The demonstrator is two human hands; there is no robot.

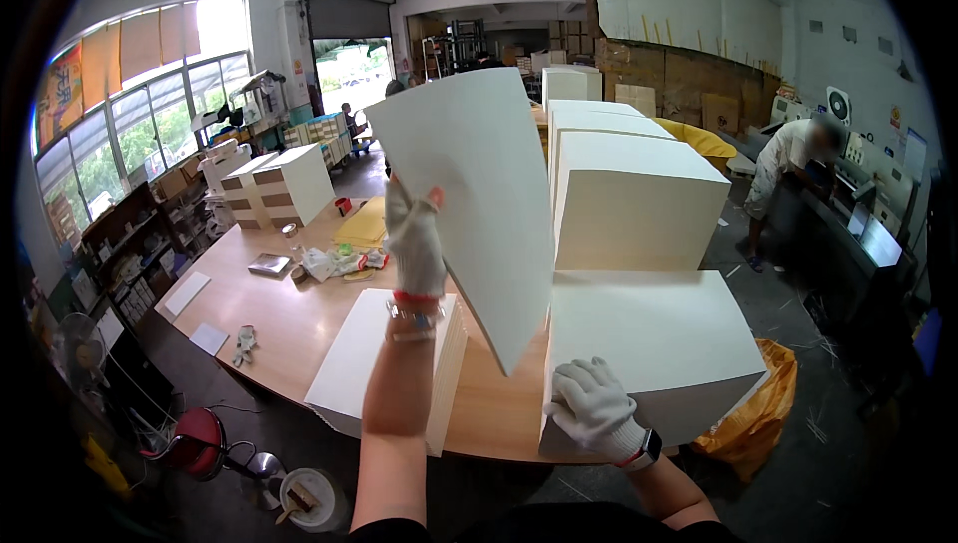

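My left hand (pixel 417 244), in a white glove with bare fingertips, grips a thin white stack of paper (pixel 479 194) by its left side. The stack is held up and tilted above the table, its lower corner pointing toward me. On top of a tall white paper stack (pixel 649 323) at the table's right front rests my gloved right hand (pixel 596 408), fingers slightly bent and nothing seen in them. Below my left forearm, another white paper stack (pixel 344 353) lies on the wooden table (pixel 489 413), partly hidden by the arm.
Taller white stacks (pixel 639 204) stand behind the right one. Gloves and plastic wrapping (pixel 334 262) lie at the table's left middle. A red stool (pixel 200 441) and a white bucket (pixel 314 503) stand at lower left. Another person (pixel 793 159) works by a machine at right.
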